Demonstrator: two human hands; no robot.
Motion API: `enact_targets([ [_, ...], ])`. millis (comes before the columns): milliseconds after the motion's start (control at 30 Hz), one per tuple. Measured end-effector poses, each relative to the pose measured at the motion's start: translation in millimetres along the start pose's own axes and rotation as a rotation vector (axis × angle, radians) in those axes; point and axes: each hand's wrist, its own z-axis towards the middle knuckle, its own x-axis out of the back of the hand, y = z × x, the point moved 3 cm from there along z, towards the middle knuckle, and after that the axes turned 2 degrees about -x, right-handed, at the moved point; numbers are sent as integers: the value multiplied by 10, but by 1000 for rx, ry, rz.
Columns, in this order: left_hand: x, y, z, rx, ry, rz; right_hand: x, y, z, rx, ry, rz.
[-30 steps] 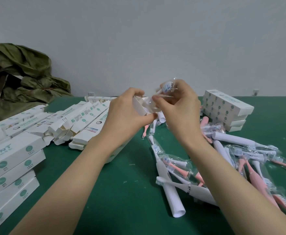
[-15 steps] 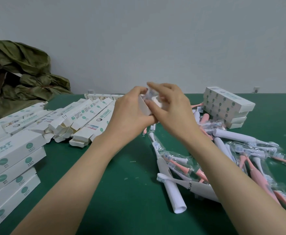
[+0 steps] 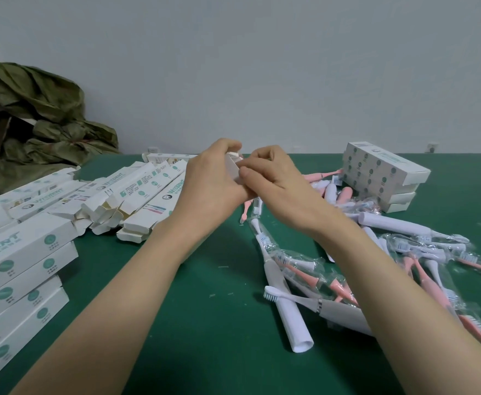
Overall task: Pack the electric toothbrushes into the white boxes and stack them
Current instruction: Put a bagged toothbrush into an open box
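Both hands meet above the far middle of the table (image 3: 205,323), and between them is one white box (image 3: 233,170). The left hand (image 3: 210,181) has its fingers curled round the box and grips it from the left side, so that the end of the box points to the right hand (image 3: 276,178). The right hand has its thumb laid on the side of the box and the other fingers bent over its top end; it pinches the box there, most likely at the end flap. I judge that this is the closing step: one hand fixes the box and the other folds the flap in. Whether a brush is already inside I cannot tell, because the hands cover the box almost fully.

The brushes (image 3: 313,277) wait at the right in a loose heap, white and pink, many in clear bags. They lie close to the right hand, which makes it easy to take the next one. At the left, a row of open boxes (image 3: 145,195) lies with the flaps toward the person, ready for the left hand. Closed boxes are in two places: a near stack (image 3: 20,269) at the left edge and a far stack (image 3: 381,178) at the right, behind the heap. The held box probably goes on one of them. A green cloth (image 3: 42,115) lies far left against the wall.
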Motion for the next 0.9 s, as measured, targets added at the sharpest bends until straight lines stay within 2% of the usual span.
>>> enact_targets([
  [67, -26, 21, -21, -13, -8, 22, -5, 38, 32, -8, 83, 127],
  [100, -30, 31, -30, -22, -1, 28, 26, 93, 53, -30, 185, 280],
  [167, -5, 35, -32, -31, 19, 23, 92, 317, 88, -222, 405, 632],
  [200, 19, 25, -25, -26, 26, 17, 72, 462, 93, -365, 439, 674],
  [233, 43, 10, -18, -20, 30, 15, 21, 582, 73, -507, 380, 544],
  [267, 63, -6, -9, -13, 31, 15, -71, 699, 35, -600, 243, 302],
  [333, 91, -22, 3, -5, 31, 19, -308, 832, -42, -622, -53, -88],
  [367, 98, -21, 7, -3, 31, 19, -395, 862, -66, -605, -140, -213],
  [467, 89, -17, 8, 2, 26, 8, -468, 910, -88, -569, -200, -434],
  [600, 62, -17, 1, -13, 15, 4, -457, 978, -94, -600, -227, -253],
  [733, 58, -24, -2, -22, 9, -2, -460, 956, -83, -618, -246, -299],
  [800, 62, -24, -3, -29, 8, -1, -437, 944, -73, -633, -254, -234],
  [833, 63, -26, -5, -32, 9, -1, -400, 934, -56, -632, -222, -183],
  [900, 55, -25, -10, -33, 8, 0, -219, 869, -26, -629, -45, -15],
])
